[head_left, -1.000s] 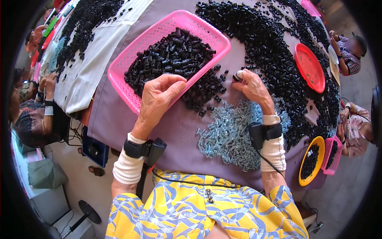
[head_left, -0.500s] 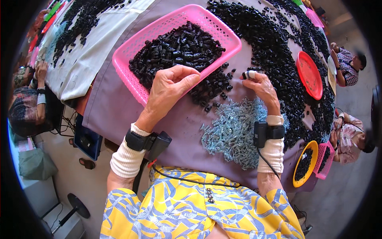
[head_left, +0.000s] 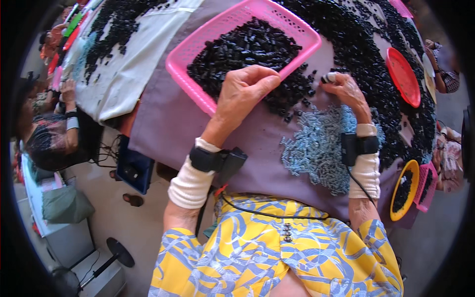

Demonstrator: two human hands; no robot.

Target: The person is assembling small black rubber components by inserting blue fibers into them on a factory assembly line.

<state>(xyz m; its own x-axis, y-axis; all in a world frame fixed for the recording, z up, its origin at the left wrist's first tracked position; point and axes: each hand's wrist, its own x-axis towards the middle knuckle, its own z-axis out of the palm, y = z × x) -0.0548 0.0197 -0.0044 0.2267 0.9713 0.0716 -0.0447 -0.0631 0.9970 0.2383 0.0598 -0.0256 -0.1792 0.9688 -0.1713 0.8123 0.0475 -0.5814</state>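
My left hand (head_left: 243,96) is closed in a pinch at the near right rim of a pink plastic basket (head_left: 190,94). The basket holds a heap of small black plastic parts (head_left: 245,47). Whatever lies between its thumb and finger is hidden or too small to name. Beside loose black parts to the right, my right hand (head_left: 350,94) has thumb and index finger drawn together; a white and dark band wraps a finger, and a dark bit at the tip cannot be made out. Below it spreads a pile of small pale blue, spring-like pieces (head_left: 316,148) on the mauve tablecloth (head_left: 173,123).
Many black parts (head_left: 361,54) cover the table's far and right side. A red plate (head_left: 403,76) lies among them. A yellow dish (head_left: 404,190) and a pink basket (head_left: 426,185) stand at the right edge. Other people sit at left and right.
The whole view has shifted, so the scene sits further right and slightly higher. My left hand has moved slightly right along the basket rim; both hands keep their pinched shape.
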